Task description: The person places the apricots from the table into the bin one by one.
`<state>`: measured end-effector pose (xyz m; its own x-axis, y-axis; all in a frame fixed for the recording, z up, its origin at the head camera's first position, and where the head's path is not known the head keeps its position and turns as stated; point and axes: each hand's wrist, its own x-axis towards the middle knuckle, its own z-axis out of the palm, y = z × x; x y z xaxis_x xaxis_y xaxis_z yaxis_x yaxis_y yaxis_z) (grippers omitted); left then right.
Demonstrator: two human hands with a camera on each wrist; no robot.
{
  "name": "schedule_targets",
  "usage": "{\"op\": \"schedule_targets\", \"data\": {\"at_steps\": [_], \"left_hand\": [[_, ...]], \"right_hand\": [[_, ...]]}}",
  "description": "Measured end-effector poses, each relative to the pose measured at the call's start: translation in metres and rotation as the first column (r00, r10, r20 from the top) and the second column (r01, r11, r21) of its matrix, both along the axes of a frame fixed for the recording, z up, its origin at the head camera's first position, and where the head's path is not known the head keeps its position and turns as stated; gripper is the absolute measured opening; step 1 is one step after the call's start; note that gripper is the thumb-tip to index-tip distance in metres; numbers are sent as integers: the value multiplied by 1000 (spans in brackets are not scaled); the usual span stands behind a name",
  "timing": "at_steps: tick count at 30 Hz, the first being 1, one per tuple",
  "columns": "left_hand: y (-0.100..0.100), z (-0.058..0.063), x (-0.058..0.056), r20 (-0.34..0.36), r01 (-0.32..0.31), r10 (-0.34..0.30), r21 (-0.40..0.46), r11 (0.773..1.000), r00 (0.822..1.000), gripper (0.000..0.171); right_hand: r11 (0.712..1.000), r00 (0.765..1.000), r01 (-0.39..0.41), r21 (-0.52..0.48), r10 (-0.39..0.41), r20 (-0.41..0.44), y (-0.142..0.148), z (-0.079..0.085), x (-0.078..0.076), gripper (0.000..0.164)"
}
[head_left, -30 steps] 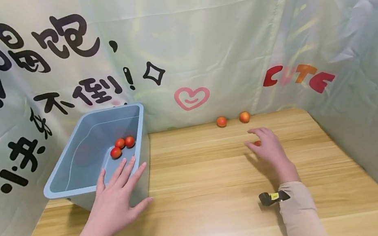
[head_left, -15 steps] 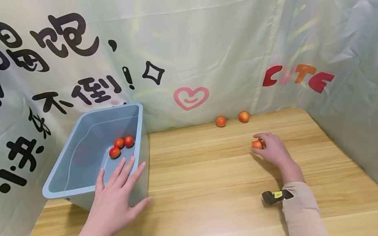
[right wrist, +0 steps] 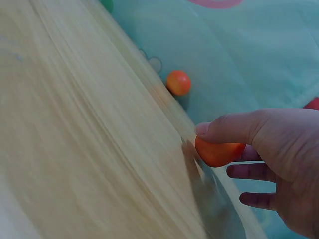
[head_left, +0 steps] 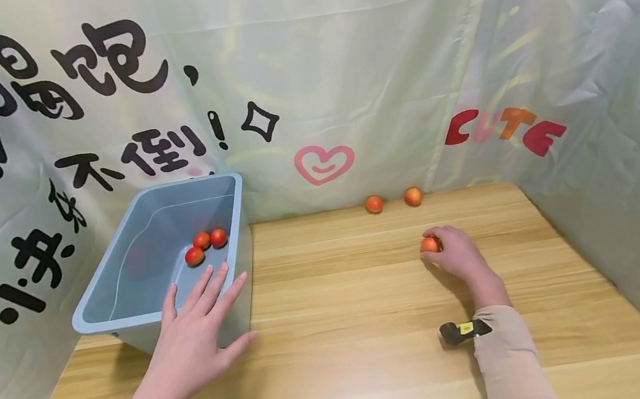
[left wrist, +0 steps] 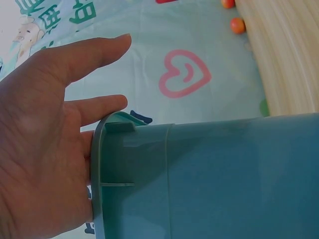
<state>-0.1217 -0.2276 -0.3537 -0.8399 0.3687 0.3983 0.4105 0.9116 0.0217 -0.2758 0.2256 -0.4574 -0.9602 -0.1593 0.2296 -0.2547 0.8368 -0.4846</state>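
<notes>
My right hand [head_left: 460, 257] pinches an orange-red tomato [head_left: 430, 245] between thumb and fingers, over the right part of the table. In the right wrist view the thumb lies across this tomato [right wrist: 219, 152], with two lower fingers free of it. Fingers spread, my left hand [head_left: 195, 348] lies over the near right rim of a blue plastic bin [head_left: 120, 325]. The left wrist view shows the palm against the bin's rim [left wrist: 98, 184], thumb held apart. Inside the bin are three red tomatoes [head_left: 194, 256], close together.
Two more tomatoes, one on the left [head_left: 374, 204] and one on the right [head_left: 413, 196], sit at the table's back edge against the printed cloth [head_left: 376, 79]. Cloth also borders the right side. The wooden table [head_left: 348, 334] lies between both arms.
The fingers of my right hand have closed round the tomato, which was mostly hidden under them before. Hand and tomato have since shifted slightly left. My left hand stays on the bin.
</notes>
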Motion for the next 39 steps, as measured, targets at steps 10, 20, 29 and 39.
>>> {"op": "schedule_targets", "data": {"at_steps": [10, 20, 29, 39], "left_hand": [[0, 0, 0, -6, -1, 1, -2, 1000, 1000, 85], [0, -2, -1, -3, 0, 0, -4, 1000, 1000, 86], [0, -2, -1, -9, 4, -4, -3, 1000, 1000, 86], [-1, -2, -1, -11, 3, -3, 3, 1000, 1000, 87]], "right_hand": [[997, 998, -44, 67, 46, -36, -27, 5, -2, 42], [994, 994, -83, 74, 88, -64, -55, 16, 1, 43], [985, 982, -143, 100, 154, -106, -79, 23, 4, 41], [969, 960, -202, 142, 224, -166, -110, 27, 12, 38]]}}
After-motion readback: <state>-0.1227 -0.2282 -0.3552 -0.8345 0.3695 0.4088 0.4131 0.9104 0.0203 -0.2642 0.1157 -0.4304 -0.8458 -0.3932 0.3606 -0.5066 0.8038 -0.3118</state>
